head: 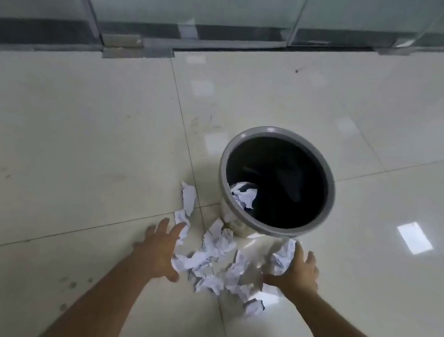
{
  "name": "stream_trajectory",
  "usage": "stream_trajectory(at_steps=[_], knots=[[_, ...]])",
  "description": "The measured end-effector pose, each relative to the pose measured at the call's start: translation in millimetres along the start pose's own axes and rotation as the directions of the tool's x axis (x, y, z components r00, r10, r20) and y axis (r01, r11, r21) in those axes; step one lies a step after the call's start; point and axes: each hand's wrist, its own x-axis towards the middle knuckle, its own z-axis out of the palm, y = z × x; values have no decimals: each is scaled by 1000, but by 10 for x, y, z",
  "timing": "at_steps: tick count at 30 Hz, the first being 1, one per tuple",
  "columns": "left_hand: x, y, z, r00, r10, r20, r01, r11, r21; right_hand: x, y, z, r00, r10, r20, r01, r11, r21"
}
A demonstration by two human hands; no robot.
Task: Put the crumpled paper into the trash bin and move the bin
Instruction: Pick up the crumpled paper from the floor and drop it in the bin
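One round trash bin (274, 227) stands upright on the pale tiled floor (85, 131), its grey rim facing straight up and its inside lined in black. One crumpled paper ball (243, 198) already lies inside, against the near-left wall; how deep the bin goes is lost in the dark liner.

In front of the bin, on the floor, lies a loose heap of crumpled paper (214, 258). I make out roughly seven or eight pieces, though they overlap and blur, so the count is not sure. A longer twisted piece (188, 197) stretches from the heap away toward the glass partition (202, 4), just left of the bin.

Two bare hands reach down on either side of the heap. The left hand (160, 251) has its fingers spread wide, touching the heap's left edge without closing on anything. The right hand (296, 271) is also spread, its palm pressed against one wad (283, 258) beside the bin's base. Both forearms are cut off by the bottom edge.
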Motion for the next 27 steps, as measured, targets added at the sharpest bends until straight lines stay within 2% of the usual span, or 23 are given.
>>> stream_trajectory(at_steps=[3, 7, 11, 14, 17, 20, 24, 27], knots=[[438, -20, 110, 999, -37, -29, 40, 990, 138, 300, 42, 209, 999, 25, -21, -25, 999, -26], [810, -46, 355, 998, -44, -39, 51, 976, 211, 531, 201, 496, 998, 42, 43, -41, 999, -21], [847, 66, 653, 990, 123, -69, -94, 942, 323, 419, 181, 834, 988, -70, 138, 73, 997, -15], [827, 265, 834, 978, 200, -64, -184, 962, 202, 211, -38, 1162, 973, -148, 179, 157, 987, -40], [798, 453, 1011, 969, 242, -38, -245, 967, -72, 65, -222, 1406, 957, -214, 196, 225, 974, -36], [759, 502, 1132, 975, 224, -13, -219, 941, -259, 22, -263, 1448, 933, -257, 251, 259, 966, 23], [669, 431, 1124, 987, 154, -52, -163, 923, -348, -4, -201, 1364, 894, -355, 275, 326, 934, 147], [518, 360, 991, 985, 142, -96, -166, 929, -330, -89, -293, 1307, 869, -409, 279, 371, 911, 180]])
